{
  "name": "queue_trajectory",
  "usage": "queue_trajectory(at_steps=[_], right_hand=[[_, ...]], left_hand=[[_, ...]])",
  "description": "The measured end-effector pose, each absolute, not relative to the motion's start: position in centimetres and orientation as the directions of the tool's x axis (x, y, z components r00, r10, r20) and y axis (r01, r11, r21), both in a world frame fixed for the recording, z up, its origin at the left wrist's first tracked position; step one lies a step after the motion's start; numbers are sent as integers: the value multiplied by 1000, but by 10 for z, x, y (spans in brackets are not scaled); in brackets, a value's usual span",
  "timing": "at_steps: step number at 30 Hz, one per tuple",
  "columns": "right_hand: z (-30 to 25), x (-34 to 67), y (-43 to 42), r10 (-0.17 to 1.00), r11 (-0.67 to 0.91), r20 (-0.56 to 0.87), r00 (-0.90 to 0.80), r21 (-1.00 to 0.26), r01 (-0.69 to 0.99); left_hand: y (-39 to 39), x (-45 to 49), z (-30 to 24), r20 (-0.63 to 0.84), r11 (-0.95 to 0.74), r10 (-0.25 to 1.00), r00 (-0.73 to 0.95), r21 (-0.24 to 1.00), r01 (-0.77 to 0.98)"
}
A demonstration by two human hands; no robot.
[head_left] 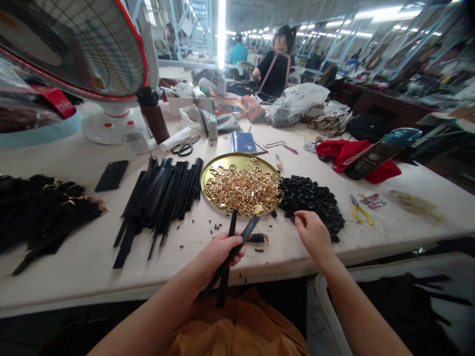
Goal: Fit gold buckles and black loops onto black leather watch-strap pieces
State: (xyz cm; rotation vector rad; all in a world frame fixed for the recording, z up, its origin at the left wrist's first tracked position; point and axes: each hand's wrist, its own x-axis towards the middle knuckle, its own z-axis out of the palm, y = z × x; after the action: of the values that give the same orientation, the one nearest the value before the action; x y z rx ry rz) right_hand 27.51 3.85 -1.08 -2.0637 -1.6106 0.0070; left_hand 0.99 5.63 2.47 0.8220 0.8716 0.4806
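Note:
My left hand [229,248] is closed around black straps [248,231] that cross each other, their ends sticking out above and below the fingers. Just right of these fingers shows a short black piece with a gold buckle [264,238]; whether it is held too, I cannot tell. At the near left edge of a pile of black loops [311,200] is my right hand [313,236], thumb and fingers pinched together. What they hold, if anything, is too small to make out. Beyond both hands sits a round gold tray [206,170] heaped with gold buckles [243,190].
Left of the tray lie black straps [159,198], a phone [112,175] and a dark heap of straps with buckles [40,212]. A fan [111,123] stands far left, scissors [185,146] behind. Yellow-handled pliers [360,212] and a tumbler [382,153] are right. A person [276,69] is beyond.

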Motion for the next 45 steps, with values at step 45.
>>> queue_trajectory(at_steps=[45], right_hand=[[3,178,-21,941,-310,-326,89,-938,-153]], left_hand=[[22,-11,29,-96,-225,774,626,882,414]])
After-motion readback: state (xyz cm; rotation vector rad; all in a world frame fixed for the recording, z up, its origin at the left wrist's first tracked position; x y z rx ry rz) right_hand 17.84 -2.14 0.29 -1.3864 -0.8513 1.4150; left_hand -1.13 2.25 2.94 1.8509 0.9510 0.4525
